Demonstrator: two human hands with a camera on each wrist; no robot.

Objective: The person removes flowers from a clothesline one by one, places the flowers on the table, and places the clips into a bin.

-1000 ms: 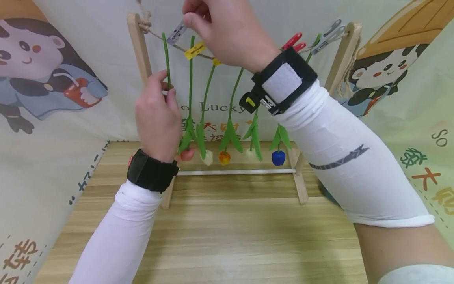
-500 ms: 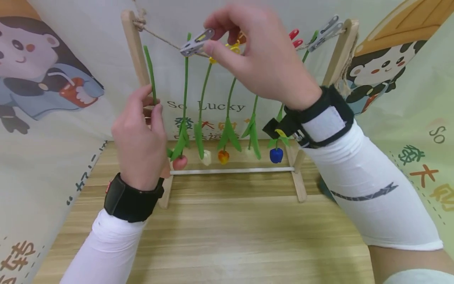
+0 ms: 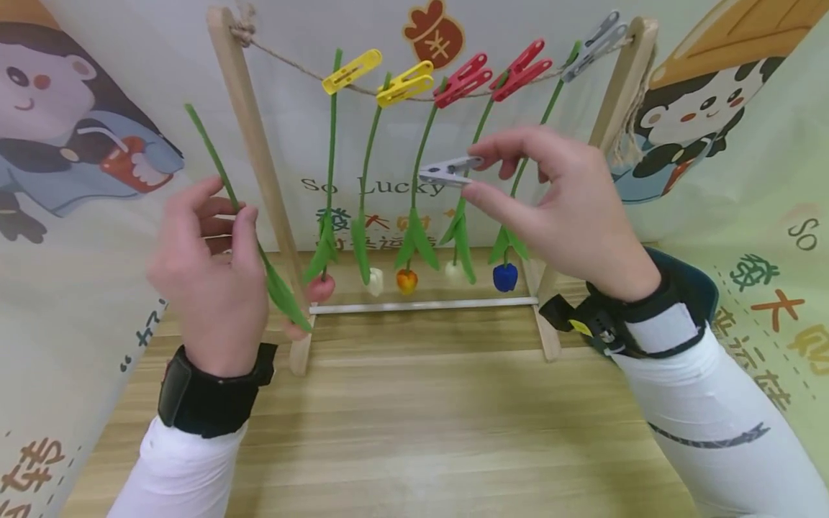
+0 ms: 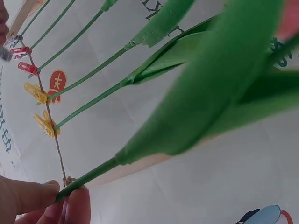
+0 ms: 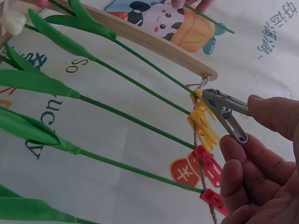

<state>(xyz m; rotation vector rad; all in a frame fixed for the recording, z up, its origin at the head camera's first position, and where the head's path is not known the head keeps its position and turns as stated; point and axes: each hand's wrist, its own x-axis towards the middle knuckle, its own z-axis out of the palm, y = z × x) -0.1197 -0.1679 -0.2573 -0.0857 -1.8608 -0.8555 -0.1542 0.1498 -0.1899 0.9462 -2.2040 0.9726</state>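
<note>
My left hand (image 3: 214,270) pinches the green stem of an artificial tulip (image 3: 280,291) left of the rack, its leaf pointing down; the left wrist view has this leaf (image 4: 187,107) large in front. In my right hand (image 3: 557,194) a grey clothespin (image 3: 447,173) is pinched between thumb and fingers, in front of the hanging stems. Several tulips hang head down from a twine line (image 3: 291,66), held by two yellow clothespins (image 3: 352,70), two red clothespins (image 3: 520,70) and another grey clothespin (image 3: 594,47) at the right end.
A wooden rack (image 3: 242,108) carries the twine, with a white crossbar (image 3: 421,306) low between its legs. It stands on a wood-grain tabletop (image 3: 414,424). Behind it is a printed backdrop (image 3: 518,21). A dark blue container (image 3: 693,277) sits partly behind my right wrist.
My left hand has moved left and down with the tulip, away from the twine's left end. My right hand has drawn the grey clothespin right and down, uncovering the yellow and red clothespins.
</note>
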